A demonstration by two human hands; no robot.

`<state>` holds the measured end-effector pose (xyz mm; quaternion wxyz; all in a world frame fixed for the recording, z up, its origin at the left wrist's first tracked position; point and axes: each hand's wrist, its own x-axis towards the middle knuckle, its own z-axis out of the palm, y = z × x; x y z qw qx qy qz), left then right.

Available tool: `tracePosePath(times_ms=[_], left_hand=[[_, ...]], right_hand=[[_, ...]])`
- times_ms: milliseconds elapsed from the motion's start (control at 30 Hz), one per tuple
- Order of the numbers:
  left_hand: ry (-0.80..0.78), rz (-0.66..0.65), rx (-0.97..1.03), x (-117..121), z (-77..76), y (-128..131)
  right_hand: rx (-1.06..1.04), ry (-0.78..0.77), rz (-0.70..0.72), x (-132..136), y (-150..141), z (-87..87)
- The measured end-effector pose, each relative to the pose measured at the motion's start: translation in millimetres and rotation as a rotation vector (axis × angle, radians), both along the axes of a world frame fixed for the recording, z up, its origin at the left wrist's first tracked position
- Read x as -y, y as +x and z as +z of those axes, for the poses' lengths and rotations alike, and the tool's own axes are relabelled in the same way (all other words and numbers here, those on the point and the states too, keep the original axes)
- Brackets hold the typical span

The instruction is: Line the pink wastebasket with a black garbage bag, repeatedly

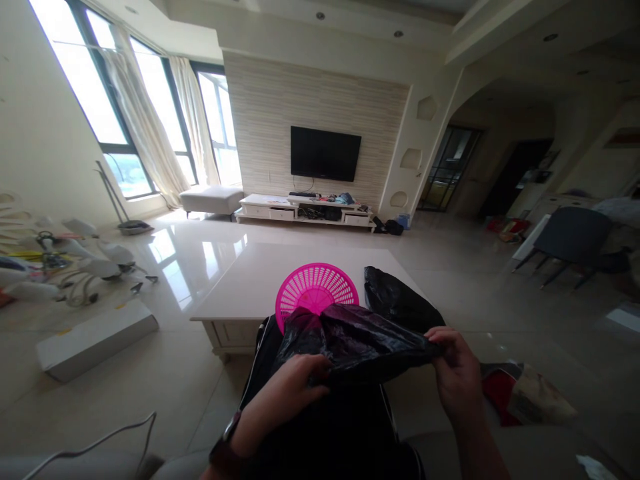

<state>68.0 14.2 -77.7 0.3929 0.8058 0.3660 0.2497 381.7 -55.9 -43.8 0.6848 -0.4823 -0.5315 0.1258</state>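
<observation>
Both my hands hold a thin black plastic bag stretched between them above my lap. My left hand pinches its left edge with the fingers closed. My right hand grips the bag's right end, fingers curled. Just beyond the bag, a pink plastic basket with a slotted rim stands at the near edge of a white low table. A second black bag lies crumpled on the table to the basket's right.
A flat cardboard box lies on the floor at left, near scattered white objects. A TV and white stand are at the far wall. A dark chair is at right; red cloth lies beside me.
</observation>
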Motion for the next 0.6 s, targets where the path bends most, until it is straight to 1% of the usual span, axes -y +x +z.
tracePosePath(times_ms=[67,133,233,300,333,400,467,600], left_hand=[[0.014,-0.022,-0.004,3,2.0,0],[0.007,0.005,0.053,6,7.7,-1],[-0.021,0.158,0.212,6,20.0,-4],[-0.029,0.270,0.331,6,29.2,-8],[-0.033,0.304,0.380,6,33.9,-10],[-0.036,0.354,0.452,6,42.8,-14],[-0.021,0.402,0.492,8,50.4,-16],[-0.022,0.464,0.546,11,58.9,-17]], right_hand=[[-0.047,-0.081,-0.013,-2,1,-0.7],[-0.100,-0.162,-0.022,-3,2,-2.7],[-0.121,-0.235,-0.020,-9,2,-9.6],[-0.092,-0.269,-0.019,-16,0,-17.9],[-0.080,-0.283,-0.015,-20,-3,-23.6],[-0.079,-0.304,0.018,-28,-12,-38.4],[-0.102,-0.343,0.091,-34,-25,-57.9],[-0.120,-0.563,0.323,-36,-54,-104.9]])
